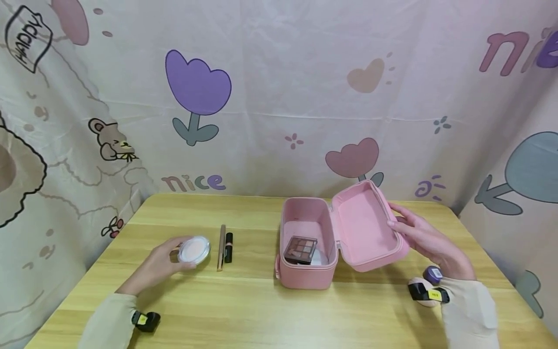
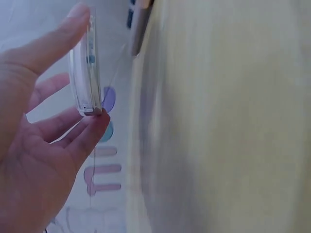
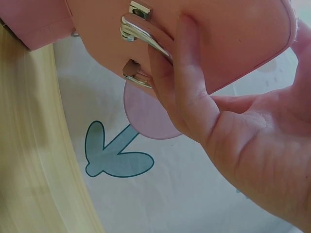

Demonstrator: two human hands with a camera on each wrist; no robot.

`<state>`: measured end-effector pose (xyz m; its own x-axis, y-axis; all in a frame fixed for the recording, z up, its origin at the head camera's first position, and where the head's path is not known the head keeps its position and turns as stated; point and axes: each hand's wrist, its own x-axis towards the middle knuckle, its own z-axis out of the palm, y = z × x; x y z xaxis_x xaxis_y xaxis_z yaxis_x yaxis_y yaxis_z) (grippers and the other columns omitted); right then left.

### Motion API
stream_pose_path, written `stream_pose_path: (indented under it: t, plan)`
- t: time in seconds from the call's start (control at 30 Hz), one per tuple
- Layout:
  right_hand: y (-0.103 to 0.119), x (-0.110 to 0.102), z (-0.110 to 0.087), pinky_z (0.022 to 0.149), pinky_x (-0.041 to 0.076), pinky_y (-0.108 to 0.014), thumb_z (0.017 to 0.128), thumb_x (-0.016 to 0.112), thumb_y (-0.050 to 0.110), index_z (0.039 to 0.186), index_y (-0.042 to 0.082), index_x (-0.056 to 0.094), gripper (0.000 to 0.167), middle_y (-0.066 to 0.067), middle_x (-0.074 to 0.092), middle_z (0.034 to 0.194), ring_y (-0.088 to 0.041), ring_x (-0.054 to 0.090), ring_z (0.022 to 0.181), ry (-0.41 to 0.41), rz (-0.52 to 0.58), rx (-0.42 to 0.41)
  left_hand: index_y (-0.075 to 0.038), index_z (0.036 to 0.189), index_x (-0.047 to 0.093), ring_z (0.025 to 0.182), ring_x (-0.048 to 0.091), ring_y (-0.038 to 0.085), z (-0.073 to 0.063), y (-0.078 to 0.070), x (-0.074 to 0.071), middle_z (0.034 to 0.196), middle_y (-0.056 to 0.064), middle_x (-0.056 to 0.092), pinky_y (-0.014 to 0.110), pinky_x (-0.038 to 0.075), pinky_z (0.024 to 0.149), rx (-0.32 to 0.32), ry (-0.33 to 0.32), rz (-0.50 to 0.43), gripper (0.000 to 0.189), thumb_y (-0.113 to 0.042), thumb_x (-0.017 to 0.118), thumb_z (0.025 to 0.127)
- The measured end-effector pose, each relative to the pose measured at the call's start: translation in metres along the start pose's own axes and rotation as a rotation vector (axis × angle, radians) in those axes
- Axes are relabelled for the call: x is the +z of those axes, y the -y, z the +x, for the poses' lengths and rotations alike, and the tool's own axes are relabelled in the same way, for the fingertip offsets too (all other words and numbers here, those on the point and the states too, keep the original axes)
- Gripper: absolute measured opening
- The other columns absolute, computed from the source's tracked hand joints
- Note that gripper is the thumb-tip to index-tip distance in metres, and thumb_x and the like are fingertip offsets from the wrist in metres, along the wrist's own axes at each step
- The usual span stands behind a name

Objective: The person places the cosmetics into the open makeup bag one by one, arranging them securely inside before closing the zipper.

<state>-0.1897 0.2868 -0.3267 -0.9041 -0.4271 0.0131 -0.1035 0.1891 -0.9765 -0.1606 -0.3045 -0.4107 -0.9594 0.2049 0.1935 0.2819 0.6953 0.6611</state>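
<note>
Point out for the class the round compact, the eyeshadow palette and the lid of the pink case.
Round compact [image 1: 194,250]: head view, middle of its pale face.
Eyeshadow palette [image 1: 301,249]: head view, middle of its upper side.
Lid [image 1: 365,224]: head view, its pink inside.

- Pink box-shaped case [image 1: 307,279] with silver metal handle fittings [image 3: 141,33]
- Round, clear-rimmed compact [image 1: 194,249], whitish-faced
- Yellow wood-grain table [image 1: 244,310]
- Pale fabric backdrop [image 1: 279,68], purple tulip print [image 1: 198,87] at ten-thirty in the head view

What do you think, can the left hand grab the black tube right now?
Probably not yet: the left hand is holding the compact, and the gold stick lies between that hand and the black tube. With its grip free, it could likely reach over.
</note>
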Motion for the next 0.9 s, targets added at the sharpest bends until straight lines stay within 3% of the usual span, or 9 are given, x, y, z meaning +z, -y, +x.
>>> stream_pose_path:
  t: [0.2,0.37,0.63,0.9]
  plan:
    - [0.002,0.000,0.000,0.084,0.054,-0.028,0.102,0.044,0.015,0.150,-0.009,0.000,0.069,-0.035,0.031,0.135,-0.010,0.059,0.102,0.005,-0.013,0.008,0.004,0.137,0.047,0.112,0.053,0.049,0.014,-0.009,0.000,0.130,0.030,0.050,0.059,0.047,0.088,-0.014,0.065,-0.011,0.073,-0.025,0.080,0.079]
    - [0.002,0.000,-0.001,0.085,0.053,-0.026,0.103,0.043,0.016,0.150,-0.008,0.000,0.068,-0.038,0.027,0.137,-0.009,0.059,0.102,0.007,-0.028,0.007,0.005,0.140,0.042,0.116,0.050,0.050,0.025,-0.020,0.001,0.132,0.031,0.049,0.059,0.045,0.092,-0.009,0.070,-0.069,0.076,-0.023,0.080,0.080]
    - [-0.001,-0.001,-0.001,0.083,0.054,-0.028,0.103,0.042,0.013,0.149,-0.010,-0.001,0.068,-0.020,0.043,0.124,-0.012,0.060,0.100,0.009,-0.025,-0.010,0.005,0.139,0.043,0.117,0.050,0.046,0.038,-0.034,0.008,0.135,0.028,0.049,0.058,0.042,0.097,0.025,0.025,-0.126,0.078,-0.016,0.083,0.076]
    - [-0.002,-0.002,0.000,0.082,0.054,-0.027,0.103,0.043,0.013,0.149,-0.010,-0.001,0.068,-0.010,0.045,0.123,-0.010,0.060,0.100,0.016,-0.024,-0.016,0.004,0.137,0.047,0.119,0.050,0.043,0.051,-0.055,0.007,0.134,0.024,0.052,0.059,0.041,0.097,0.045,0.003,-0.152,0.078,-0.014,0.086,0.072]
